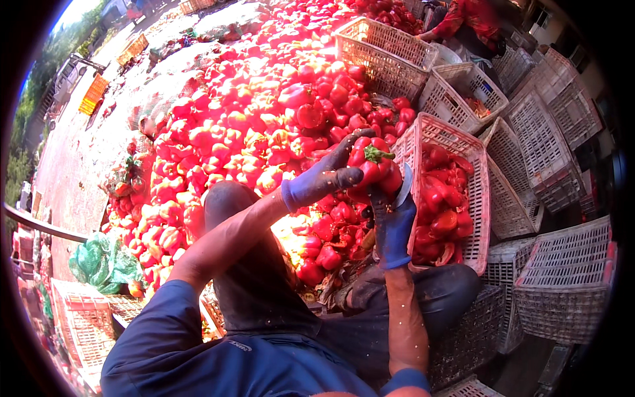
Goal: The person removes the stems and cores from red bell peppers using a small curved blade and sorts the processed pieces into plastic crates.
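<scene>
My left hand [323, 177], in a blue glove with dark, dirty fingers, reaches up to a red bell pepper [382, 173] and grips it from the left. The pepper's green stem faces up. My right hand [394, 228], gloved the same way, is closed just below the pepper, around a tool with a short silvery blade, seemingly a knife [405, 186]. That blade rises along the pepper's right side; its handle is hidden in the glove. Beside my right hand stands a pale pinkish plastic crate [481, 221] with red peppers [444, 198] in it.
A large heap of red peppers [251, 126] spreads ahead and to the left. Stacked plastic crates [562, 284] line the right side. A green mesh bag [106, 264] lies at left. Another person [466, 23] in red works at the far right, near more crates [383, 56].
</scene>
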`<state>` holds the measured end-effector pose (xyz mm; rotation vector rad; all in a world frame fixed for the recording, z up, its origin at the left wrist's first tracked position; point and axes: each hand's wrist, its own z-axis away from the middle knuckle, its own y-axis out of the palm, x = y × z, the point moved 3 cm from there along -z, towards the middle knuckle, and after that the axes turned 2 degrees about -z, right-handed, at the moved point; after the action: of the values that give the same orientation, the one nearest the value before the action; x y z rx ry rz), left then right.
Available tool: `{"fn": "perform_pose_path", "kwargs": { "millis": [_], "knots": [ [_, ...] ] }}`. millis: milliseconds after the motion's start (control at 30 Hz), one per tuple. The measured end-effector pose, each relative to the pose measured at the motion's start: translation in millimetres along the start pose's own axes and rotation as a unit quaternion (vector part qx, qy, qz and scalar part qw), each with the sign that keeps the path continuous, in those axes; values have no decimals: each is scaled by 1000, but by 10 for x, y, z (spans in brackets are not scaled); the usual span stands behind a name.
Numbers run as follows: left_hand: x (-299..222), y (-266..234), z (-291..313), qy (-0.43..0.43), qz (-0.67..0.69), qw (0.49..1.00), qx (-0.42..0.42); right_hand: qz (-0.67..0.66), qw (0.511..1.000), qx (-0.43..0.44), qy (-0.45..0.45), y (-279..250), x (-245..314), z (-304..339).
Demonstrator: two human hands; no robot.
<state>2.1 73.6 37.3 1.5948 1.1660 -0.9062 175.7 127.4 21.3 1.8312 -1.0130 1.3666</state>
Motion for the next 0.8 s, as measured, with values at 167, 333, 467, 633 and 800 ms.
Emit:
{"fn": "perform_pose_path", "kwargs": {
  "millis": [167,333,467,633,800],
  "knots": [
    [64,-37,-28,56,-227,966,-110,49,996,13,-72,2,-89,-33],
    [-90,-175,19,26,-31,996,-75,40,997,64,-22,174,222,88],
    [-180,-154,75,13,-37,999,-26,-20,987,125,97,160,137,79],
    [-172,-156,117,2,86,995,-41,-26,989,140,24,243,257,126],
    [-246,-146,152,-1,89,992,-84,162,973,91,-134,140,231,93]
  ]
}}
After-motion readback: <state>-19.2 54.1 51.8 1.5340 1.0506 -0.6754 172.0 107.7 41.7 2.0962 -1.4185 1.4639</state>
